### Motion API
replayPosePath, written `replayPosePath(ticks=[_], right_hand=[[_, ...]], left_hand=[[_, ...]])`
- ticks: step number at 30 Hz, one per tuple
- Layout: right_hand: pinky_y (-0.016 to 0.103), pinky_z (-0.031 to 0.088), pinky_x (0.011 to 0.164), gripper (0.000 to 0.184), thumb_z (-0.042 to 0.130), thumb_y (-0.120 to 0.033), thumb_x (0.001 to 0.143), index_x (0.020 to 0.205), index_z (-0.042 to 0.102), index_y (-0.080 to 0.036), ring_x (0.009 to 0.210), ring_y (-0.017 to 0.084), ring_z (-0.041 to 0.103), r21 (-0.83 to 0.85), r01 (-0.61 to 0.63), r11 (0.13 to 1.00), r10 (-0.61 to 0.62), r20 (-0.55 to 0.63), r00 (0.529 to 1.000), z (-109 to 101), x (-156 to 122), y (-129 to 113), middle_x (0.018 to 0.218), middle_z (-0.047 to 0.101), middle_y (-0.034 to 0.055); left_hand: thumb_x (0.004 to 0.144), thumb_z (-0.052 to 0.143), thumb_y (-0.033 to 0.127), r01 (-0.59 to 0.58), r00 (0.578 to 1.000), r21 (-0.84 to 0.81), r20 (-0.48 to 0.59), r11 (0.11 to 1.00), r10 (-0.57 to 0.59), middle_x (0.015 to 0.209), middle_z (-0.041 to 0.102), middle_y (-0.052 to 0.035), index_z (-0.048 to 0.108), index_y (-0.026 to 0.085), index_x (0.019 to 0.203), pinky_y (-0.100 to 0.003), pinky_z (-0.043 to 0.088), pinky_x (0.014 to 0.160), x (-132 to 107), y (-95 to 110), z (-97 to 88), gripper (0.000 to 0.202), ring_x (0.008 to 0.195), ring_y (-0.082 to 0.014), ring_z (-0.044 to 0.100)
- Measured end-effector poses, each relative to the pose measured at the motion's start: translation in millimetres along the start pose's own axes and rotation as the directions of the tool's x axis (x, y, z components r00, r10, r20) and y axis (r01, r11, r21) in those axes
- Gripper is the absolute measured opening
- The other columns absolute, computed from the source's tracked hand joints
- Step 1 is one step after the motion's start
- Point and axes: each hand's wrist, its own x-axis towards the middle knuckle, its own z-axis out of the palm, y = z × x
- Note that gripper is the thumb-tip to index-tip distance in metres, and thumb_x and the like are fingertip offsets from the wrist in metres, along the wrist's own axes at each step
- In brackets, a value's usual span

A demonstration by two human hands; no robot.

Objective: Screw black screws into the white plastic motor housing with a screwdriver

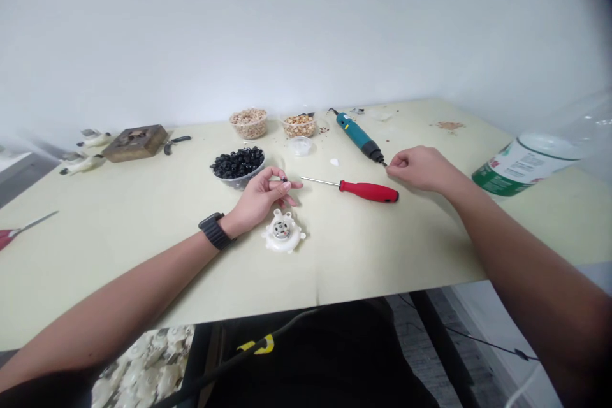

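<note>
1. The left hand (258, 201) has its fingers (287, 185) closed on a small dark piece (284, 178), mostly hidden and too small to identify.
2. The right hand (421, 169) holds nothing visible, its loosely curled fingers just beside the tip of a teal electric screwdriver (358, 137).
3. A red-handled screwdriver (368, 191) lies between the hands on the worktop (143, 255).
4. A white plastic housing (283, 233) sits just below the left hand.
5. A red-handled tool (7, 237) is cut off at the left edge.

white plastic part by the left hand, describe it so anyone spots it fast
On the pale table, look just below the person's left hand. A white plastic housing lies there, lobed around a metal centre, unlike the long red-handled screwdriver to its right.
</note>
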Motion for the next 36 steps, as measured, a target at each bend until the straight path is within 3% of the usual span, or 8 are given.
replayPosePath(ticks=[4, 9, 14, 18, 22, 28, 30, 36], right_hand=[[0.043, 0.048, 0.07, 0.017, 0.067, -0.023, 0.08, 0.063, 0.066, -0.026, 0.068, 0.027, 0.059, -0.087, -0.037, 0.996, 0.027, -0.111, 0.993, -1, 6, 17, 0.071, 0.068, 0.009], [0.047, 0.049, 0.079, 0.007, 0.067, -0.029, 0.086, 0.087, 0.07, -0.023, 0.082, 0.032, 0.063, -0.075, -0.053, 0.996, 0.03, -0.278, 0.96, -9, 7, 22, 0.084, 0.071, 0.0122], [0.045, 0.05, 0.085, 0.008, 0.064, -0.025, 0.085, 0.087, 0.071, -0.023, 0.08, 0.029, 0.065, 0.121, 0.105, 0.987, -0.044, -0.425, 0.904, -12, -5, -2, 0.083, 0.073, 0.0098], [0.042, 0.052, 0.076, 0.012, 0.062, -0.029, 0.085, 0.088, 0.072, -0.022, 0.072, 0.025, 0.063, 0.299, 0.224, 0.928, -0.069, -0.451, 0.89, -8, -25, -32, 0.081, 0.072, 0.0078], [0.04, 0.051, 0.074, 0.011, 0.064, -0.033, 0.09, 0.091, 0.072, -0.026, 0.075, 0.024, 0.066, 0.247, 0.435, 0.866, -0.358, -0.301, 0.884, -7, -47, -66, 0.083, 0.074, 0.0046], [0.038, 0.051, 0.075, 0.009, 0.062, -0.028, 0.095, 0.095, 0.07, -0.024, 0.083, 0.024, 0.068, 0.28, 0.683, 0.674, -0.655, -0.201, 0.728, 11, -50, -112, 0.091, 0.075, 0.0043], [0.037, 0.053, 0.074, 0.013, 0.065, -0.032, 0.098, 0.105, 0.071, -0.024, 0.084, 0.023, 0.068, 0.368, 0.686, 0.627, -0.676, -0.18, 0.715, 23, -46, -121, 0.097, 0.076, 0.004], [0.036, 0.062, 0.085, 0.024, 0.072, -0.04, 0.101, 0.122, 0.071, -0.028, 0.1, 0.021, 0.075, 0.655, 0.534, 0.535, -0.637, -0.101, 0.764, 50, -52, -127, 0.118, 0.078, 0.0026]], left_hand=[[0.084, 0.092, 0.045, -0.006, 1.0, 0.005, 0.007, 1.0, 0.006, 0.115, 0.082, -0.0134, 0.05, 0.019, 0.103, -0.023, 0.056, 0.055, -1, 0, 0.0, 0.053, 0.073, -0.0177, 0.079], [0.083, 0.092, 0.045, -0.02, 1.0, 0.023, -0.008, 1.0, 0.02, 0.111, 0.082, -0.0119, 0.051, 0.019, 0.103, -0.024, 0.058, 0.056, -1, -1, 0.9, 0.053, 0.072, -0.0171, 0.079], [0.08, 0.095, 0.041, -0.056, 0.998, 0.059, -0.025, 0.997, 0.058, 0.105, 0.082, -0.0092, 0.056, 0.018, 0.1, -0.022, 0.057, 0.057, 0, -1, 1.9, 0.049, 0.071, -0.016, 0.078], [0.079, 0.095, 0.039, -0.108, 0.991, 0.113, -0.062, 0.988, 0.116, 0.109, 0.082, -0.0104, 0.069, 0.015, 0.098, -0.024, 0.059, 0.063, 0, 2, 2.0, 0.04, 0.075, -0.014, 0.075], [0.078, 0.096, 0.037, -0.135, 0.985, 0.184, -0.085, 0.974, 0.152, 0.103, 0.082, -0.0094, 0.08, 0.015, 0.096, -0.024, 0.06, 0.069, 0, 6, 3.4, 0.032, 0.077, -0.0129, 0.071], [0.076, 0.097, 0.041, -0.086, 0.994, 0.137, -0.05, 0.987, 0.094, 0.108, 0.083, -0.0104, 0.081, 0.016, 0.1, -0.03, 0.064, 0.072, -5, 12, 8.6, 0.038, 0.079, -0.0173, 0.076], [0.073, 0.099, 0.04, -0.115, 0.99, 0.155, -0.057, 0.981, 0.126, 0.106, 0.083, -0.0101, 0.081, 0.016, 0.098, -0.031, 0.064, 0.073, -6, 14, 9.1, 0.038, 0.08, -0.0177, 0.075], [0.076, 0.098, 0.039, -0.171, 0.982, 0.186, -0.044, 0.967, 0.182, 0.099, 0.084, -0.0086, 0.08, 0.016, 0.099, -0.033, 0.065, 0.085, -8, 13, 12.3, 0.037, 0.089, -0.0203, 0.079]])
